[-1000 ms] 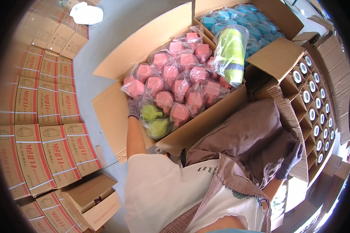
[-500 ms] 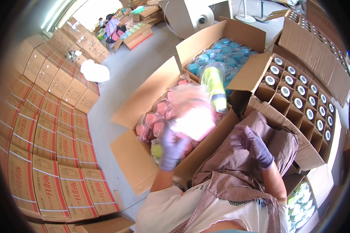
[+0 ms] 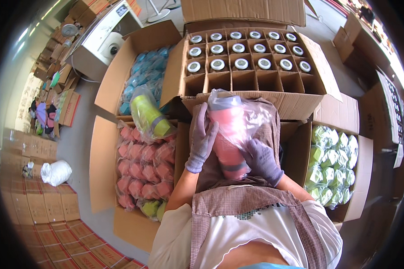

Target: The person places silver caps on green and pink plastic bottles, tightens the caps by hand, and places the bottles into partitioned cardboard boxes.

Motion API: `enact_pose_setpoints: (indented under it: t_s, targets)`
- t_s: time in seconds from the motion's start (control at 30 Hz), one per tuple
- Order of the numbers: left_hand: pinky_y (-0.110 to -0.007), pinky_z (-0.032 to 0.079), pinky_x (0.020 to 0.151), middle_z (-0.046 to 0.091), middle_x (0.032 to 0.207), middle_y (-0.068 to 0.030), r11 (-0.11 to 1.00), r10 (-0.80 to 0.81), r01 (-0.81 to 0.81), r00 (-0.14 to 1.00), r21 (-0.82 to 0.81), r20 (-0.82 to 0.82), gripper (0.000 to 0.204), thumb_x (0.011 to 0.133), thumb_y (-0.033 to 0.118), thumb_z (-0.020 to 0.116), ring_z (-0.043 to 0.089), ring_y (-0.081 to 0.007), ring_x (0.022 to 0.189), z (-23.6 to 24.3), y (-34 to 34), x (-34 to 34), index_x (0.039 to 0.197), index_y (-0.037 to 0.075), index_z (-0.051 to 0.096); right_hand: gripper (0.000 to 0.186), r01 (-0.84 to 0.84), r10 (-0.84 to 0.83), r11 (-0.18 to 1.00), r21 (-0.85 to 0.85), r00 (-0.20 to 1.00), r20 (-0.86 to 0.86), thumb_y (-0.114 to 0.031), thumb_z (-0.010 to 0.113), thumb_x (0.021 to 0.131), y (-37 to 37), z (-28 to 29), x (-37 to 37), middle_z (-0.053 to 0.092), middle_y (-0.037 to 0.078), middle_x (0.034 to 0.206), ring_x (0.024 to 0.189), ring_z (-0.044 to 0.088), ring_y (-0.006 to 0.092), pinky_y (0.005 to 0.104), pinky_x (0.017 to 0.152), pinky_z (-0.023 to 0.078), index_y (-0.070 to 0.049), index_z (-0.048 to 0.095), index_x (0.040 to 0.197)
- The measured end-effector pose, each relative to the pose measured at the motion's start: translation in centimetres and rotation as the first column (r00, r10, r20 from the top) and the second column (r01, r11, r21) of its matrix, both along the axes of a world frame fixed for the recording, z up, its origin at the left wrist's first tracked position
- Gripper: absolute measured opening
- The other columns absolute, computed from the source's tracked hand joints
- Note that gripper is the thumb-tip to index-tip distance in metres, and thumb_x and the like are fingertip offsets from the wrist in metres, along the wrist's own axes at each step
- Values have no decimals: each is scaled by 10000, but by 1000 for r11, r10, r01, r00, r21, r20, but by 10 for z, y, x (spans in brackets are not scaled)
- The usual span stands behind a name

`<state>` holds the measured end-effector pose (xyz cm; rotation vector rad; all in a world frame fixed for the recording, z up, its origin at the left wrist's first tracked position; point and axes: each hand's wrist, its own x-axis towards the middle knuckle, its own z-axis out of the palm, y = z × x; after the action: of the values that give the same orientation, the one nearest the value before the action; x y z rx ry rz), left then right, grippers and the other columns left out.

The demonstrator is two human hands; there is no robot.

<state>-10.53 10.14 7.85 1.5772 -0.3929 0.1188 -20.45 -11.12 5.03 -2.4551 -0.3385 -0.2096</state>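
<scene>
Adjusting, apparently, a clear plastic bag point(image 3: 257, 117) around a pink cylindrical bottle point(image 3: 229, 151) at frame centre, the grey-gloved left hand point(image 3: 202, 141) and grey-gloved right hand point(image 3: 262, 160) grasp the bottle, the next move requiring steady support.

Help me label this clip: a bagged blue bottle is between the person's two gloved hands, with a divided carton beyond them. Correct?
Only the colour is wrong: the head view shows a bagged pink bottle between the gloved left hand and right hand, with a divided carton beyond them.
</scene>
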Motion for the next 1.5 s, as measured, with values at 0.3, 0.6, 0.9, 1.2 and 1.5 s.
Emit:
enact_pose_setpoints:
  t_s: [0.3, 0.6, 0.9, 1.2, 1.5]
  targets:
    - [-410, 569, 870, 650, 1196, -259, 427, -451, 388, 874, 817, -180, 611, 905, 339, 716, 690, -372, 1014, -14, 47, -90, 1369, -15, 536, 313, -601, 558, 790, 120, 624, -546, -362, 630, 953, -65, 47, -6, 689, 156, 988, 912, 698, 331, 407, 823, 566, -132, 684, 1158]
    - [-366, 548, 948, 701, 1158, -145, 837, -405, 221, 866, -501, -294, 422, 1069, 340, 505, 685, -221, 1044, 9, -13, 144, 1246, -25, 624, 570, 29, -22, 995, -99, 997, 72, -512, 663, 898, 53, 125, 142, 651, 186, 1119, 1045, 622, 367, 507, 972, 438, -23, 630, 1188]
    - [-399, 314, 1186, 541, 1455, -180, 898, -368, 307, 916, 314, 157, 629, 1100, 470, 310, 456, -278, 1400, 72, -24, 72, 1435, -25, 508, 445, -63, 251, 608, 791, 961, -117, -366, 547, 1033, -42, 48, 156, 599, 158, 1331, 1253, 558, 277, 379, 1089, 413, -47, 608, 1337]
    - [-377, 380, 1124, 606, 1331, -128, 754, -576, 253, 697, -606, -427, 758, 1063, 619, 241, 566, -241, 1236, 11, -31, 102, 1345, -3, 568, 487, -217, 189, 958, 186, 969, 157, -349, 684, 911, 12, 121, 153, 637, 201, 1254, 1170, 598, 373, 465, 1049, 424, -23, 629, 1269]
    - [-351, 402, 1109, 630, 1314, -130, 882, -419, 313, 862, -352, -285, 694, 1100, 519, 235, 579, -229, 1234, 2, -26, 109, 1384, -37, 538, 517, -187, 115, 956, 226, 948, 297, -357, 661, 932, 20, 136, 134, 616, 213, 1251, 1205, 554, 399, 481, 1102, 383, -20, 597, 1319]
